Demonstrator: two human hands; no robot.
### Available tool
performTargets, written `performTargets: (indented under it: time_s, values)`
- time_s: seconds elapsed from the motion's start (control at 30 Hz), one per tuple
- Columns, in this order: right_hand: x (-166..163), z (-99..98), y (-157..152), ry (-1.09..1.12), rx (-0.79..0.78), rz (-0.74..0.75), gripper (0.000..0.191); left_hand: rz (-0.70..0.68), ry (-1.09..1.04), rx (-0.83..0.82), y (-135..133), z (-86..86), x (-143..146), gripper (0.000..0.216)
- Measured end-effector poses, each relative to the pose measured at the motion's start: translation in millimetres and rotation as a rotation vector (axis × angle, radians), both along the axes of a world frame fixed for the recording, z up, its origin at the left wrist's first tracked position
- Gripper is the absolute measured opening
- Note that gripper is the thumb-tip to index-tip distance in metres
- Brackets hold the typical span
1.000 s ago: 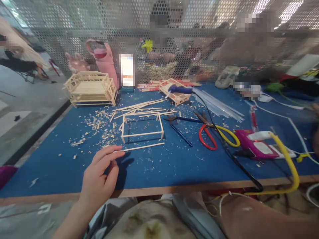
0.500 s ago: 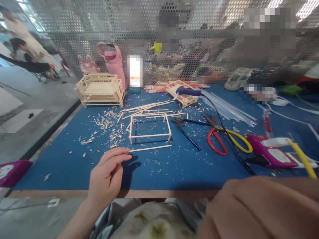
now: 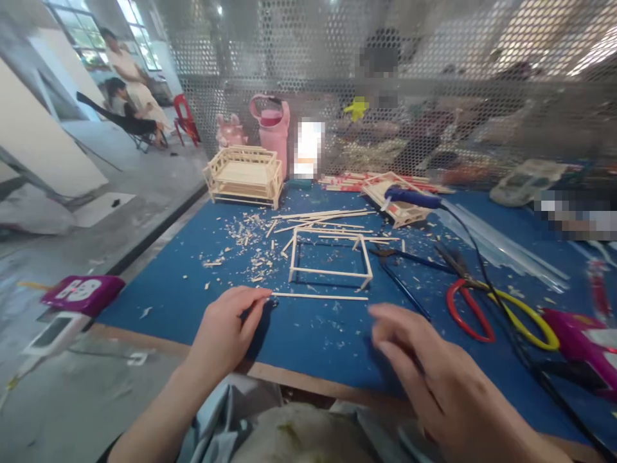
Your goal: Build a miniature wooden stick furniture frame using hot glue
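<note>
A thin wooden stick (image 3: 321,296) lies across the blue mat in front of a small rectangular wooden frame (image 3: 332,273) that stands on short legs. My left hand (image 3: 229,331) has its fingertips closed at the stick's left end. Beyond the other end, my right hand (image 3: 424,373) hovers with fingers bent and thumb apart, slightly blurred and holding nothing I can see. Blue-handled pliers (image 3: 402,286) and scissors with red and yellow handles (image 3: 470,312) lie to the right of the frame.
A wooden model (image 3: 243,177) stands at the back left, by a pink bottle (image 3: 274,138). A blue-handled corded tool (image 3: 412,197) rests on another model (image 3: 409,215). Loose sticks (image 3: 332,215), wood scraps and clear plastic strips (image 3: 506,247) lie about. Perforated metal (image 3: 308,58) rises behind.
My right hand has come in from the lower right to near the stick's right end. The left fingers have closed at the stick's left end. The view has swung left.
</note>
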State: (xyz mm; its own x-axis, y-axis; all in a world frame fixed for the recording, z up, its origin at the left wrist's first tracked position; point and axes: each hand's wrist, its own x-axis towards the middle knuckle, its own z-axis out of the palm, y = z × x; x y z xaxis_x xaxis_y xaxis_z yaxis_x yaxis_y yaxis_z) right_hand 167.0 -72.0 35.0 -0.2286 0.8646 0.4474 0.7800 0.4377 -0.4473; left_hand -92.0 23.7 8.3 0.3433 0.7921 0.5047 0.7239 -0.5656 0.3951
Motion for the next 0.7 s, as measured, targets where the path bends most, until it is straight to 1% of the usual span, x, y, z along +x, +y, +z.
performTargets:
  time_s: [0.07, 0.1, 0.17, 0.23, 0.27, 0.33, 0.4, 0.43, 0.5, 0.53, 0.6, 0.67, 0.7]
  values:
    - [2.6, 6.3, 15.1, -0.020, 0.012, -0.009, 0.028, 0.010, 0.027, -0.003, 1.5, -1.4, -3.8, 0.025]
    - [5.7, 8.2, 19.4, -0.019, -0.021, -0.014, 0.027, 0.009, 0.032, -0.009, 1.8, -2.1, -4.3, 0.024]
    - [14.1, 9.1, 23.3, -0.013, -0.150, -0.017, 0.025, 0.004, 0.023, -0.022, 2.1, -3.1, -3.0, 0.022]
    - [22.9, 5.5, 24.9, -0.009, -0.264, -0.057, 0.032, 0.007, 0.019, -0.023, 2.8, -4.0, -0.2, 0.020]
    - [26.2, 2.2, 26.0, -0.006, -0.270, -0.077, 0.033, 0.013, 0.028, -0.022, 3.4, -4.6, 1.1, 0.019]
    - [29.3, -5.7, 29.6, -0.014, -0.231, -0.085, 0.027, 0.020, 0.082, -0.028, 5.3, -6.2, 3.2, 0.019]
    - [26.9, -11.8, 34.5, -0.050, -0.207, -0.035, 0.030, 0.023, 0.167, -0.049, 7.6, -7.4, 5.0, 0.019]
    - [24.0, -13.0, 37.0, -0.077, -0.219, -0.004, 0.031, 0.019, 0.207, -0.068, 9.0, -7.4, 6.3, 0.018]
    - [17.0, -11.4, 41.5, -0.123, -0.284, 0.038, 0.026, 0.010, 0.253, -0.117, 12.5, -4.8, 10.1, 0.016]
    - [13.6, -8.8, 43.2, -0.135, -0.322, 0.044, 0.025, 0.009, 0.254, -0.141, 14.6, -2.1, 12.5, 0.015]
    - [8.7, -1.8, 44.5, -0.133, -0.360, 0.036, 0.031, 0.000, 0.217, -0.170, 17.6, 4.7, 16.9, 0.016]
    - [6.7, 5.8, 42.1, -0.078, -0.331, 0.019, 0.038, -0.014, 0.114, -0.190, 13.2, 7.4, 16.4, 0.016]
    - [6.5, 9.7, 39.4, -0.033, -0.300, 0.015, 0.037, -0.027, 0.038, -0.228, 5.4, 4.4, 12.6, 0.016]
